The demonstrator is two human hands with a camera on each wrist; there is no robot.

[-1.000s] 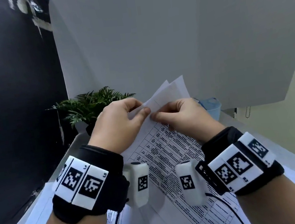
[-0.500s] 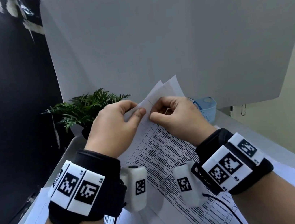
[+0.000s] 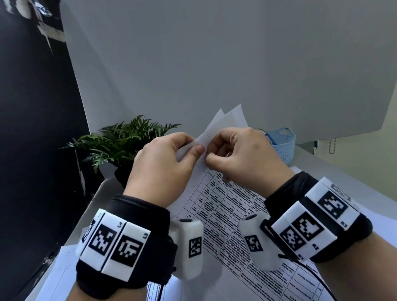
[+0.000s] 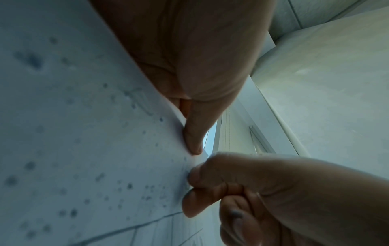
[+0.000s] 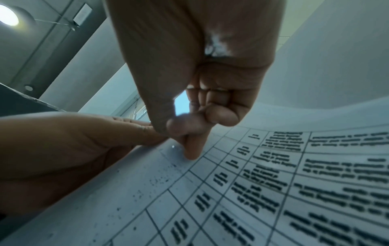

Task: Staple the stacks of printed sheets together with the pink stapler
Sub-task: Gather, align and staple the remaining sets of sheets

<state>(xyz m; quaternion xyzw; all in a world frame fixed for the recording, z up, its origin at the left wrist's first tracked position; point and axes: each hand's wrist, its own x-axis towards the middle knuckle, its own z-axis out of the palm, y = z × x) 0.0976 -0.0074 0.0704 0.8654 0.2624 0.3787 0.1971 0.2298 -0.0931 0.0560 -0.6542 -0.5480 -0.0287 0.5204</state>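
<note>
A stack of printed sheets (image 3: 229,212) with a table of text is held up off the table, its top corner fanned out. My left hand (image 3: 193,148) pinches that corner from the left, thumb on the printed side. My right hand (image 3: 214,152) pinches the same corner from the right with curled fingers. The left wrist view has the left thumb (image 4: 193,143) on the sheets (image 4: 84,133) and the right hand (image 4: 231,183) just below. In the right wrist view the right fingertips (image 5: 189,149) press the sheets (image 5: 252,183) beside the left hand (image 5: 84,141). No pink stapler is in view.
A potted green plant (image 3: 125,142) stands behind my left hand. A light blue basket (image 3: 282,143) sits at the back right on the white table (image 3: 349,180). More printed sheets (image 3: 47,299) lie on the table beneath my wrists. White backdrop ahead, dark wall left.
Both hands stay on the sheets' top corner. The right fingers have curled tighter and the two thumbs have come closer together.
</note>
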